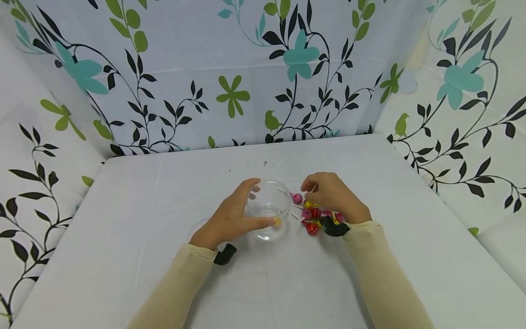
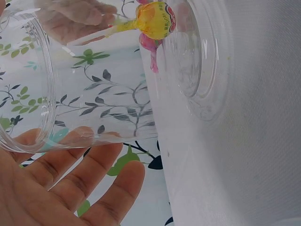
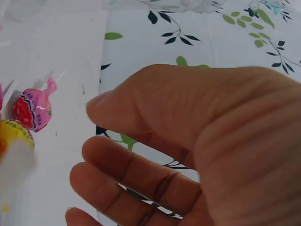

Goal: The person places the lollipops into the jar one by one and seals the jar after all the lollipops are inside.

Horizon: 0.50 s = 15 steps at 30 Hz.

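My left hand point(image 1: 236, 212) grips a clear round jar point(image 1: 269, 201) from its left side, thumb near and fingers behind. Low inside the jar is a yellow lollipop point(image 2: 155, 21), its white stick pointing toward the mouth. Just right of the jar lies a pile of lollipops in red, pink and yellow wrappers point(image 1: 315, 213). My right hand point(image 1: 330, 192) hovers over the pile's far side. In the right wrist view its thumb and fingers are apart, with nothing visible between them. A pink lollipop point(image 3: 34, 110) lies near its fingertips.
A clear round edge, perhaps a lid point(image 1: 198, 225), shows partly under my left wrist. The white cloth-covered table point(image 1: 123, 256) has small dark specks point(image 1: 265, 163) beyond the jar. Leaf-patterned curtains point(image 1: 185, 59) hang along the back and both sides.
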Available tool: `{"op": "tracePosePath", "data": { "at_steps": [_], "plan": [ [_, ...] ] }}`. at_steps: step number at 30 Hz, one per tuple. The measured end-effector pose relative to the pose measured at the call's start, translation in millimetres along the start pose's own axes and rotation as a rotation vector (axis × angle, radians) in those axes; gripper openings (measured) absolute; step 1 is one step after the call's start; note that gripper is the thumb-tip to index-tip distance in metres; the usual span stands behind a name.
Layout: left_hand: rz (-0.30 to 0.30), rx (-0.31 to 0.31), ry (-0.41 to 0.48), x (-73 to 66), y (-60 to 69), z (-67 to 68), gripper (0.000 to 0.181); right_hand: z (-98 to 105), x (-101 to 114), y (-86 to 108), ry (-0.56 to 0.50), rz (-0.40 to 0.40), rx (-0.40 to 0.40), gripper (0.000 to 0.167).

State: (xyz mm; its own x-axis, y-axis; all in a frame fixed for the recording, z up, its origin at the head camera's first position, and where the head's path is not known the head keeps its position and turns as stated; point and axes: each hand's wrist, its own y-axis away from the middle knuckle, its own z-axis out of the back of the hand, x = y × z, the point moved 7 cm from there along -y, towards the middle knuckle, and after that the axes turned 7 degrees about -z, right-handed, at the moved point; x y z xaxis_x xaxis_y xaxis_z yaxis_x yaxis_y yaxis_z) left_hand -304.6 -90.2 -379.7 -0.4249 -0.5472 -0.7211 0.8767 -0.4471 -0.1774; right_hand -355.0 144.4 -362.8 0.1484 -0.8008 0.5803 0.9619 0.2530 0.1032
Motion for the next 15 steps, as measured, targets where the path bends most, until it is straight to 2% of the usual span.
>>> {"op": "tracePosePath", "data": {
  "at_steps": [10, 15],
  "plan": [
    [-0.015, -0.007, -0.009, 0.0, -0.2, 0.9, 0.101, -14.9, -11.4, -5.6, 0.07, -0.075, 0.101, 0.008],
    [-0.017, -0.006, -0.015, -0.6, -0.6, 0.6, 0.101, -17.8, -16.1, -6.9, 0.113, -0.096, 0.114, 0.01]
  ]
}}
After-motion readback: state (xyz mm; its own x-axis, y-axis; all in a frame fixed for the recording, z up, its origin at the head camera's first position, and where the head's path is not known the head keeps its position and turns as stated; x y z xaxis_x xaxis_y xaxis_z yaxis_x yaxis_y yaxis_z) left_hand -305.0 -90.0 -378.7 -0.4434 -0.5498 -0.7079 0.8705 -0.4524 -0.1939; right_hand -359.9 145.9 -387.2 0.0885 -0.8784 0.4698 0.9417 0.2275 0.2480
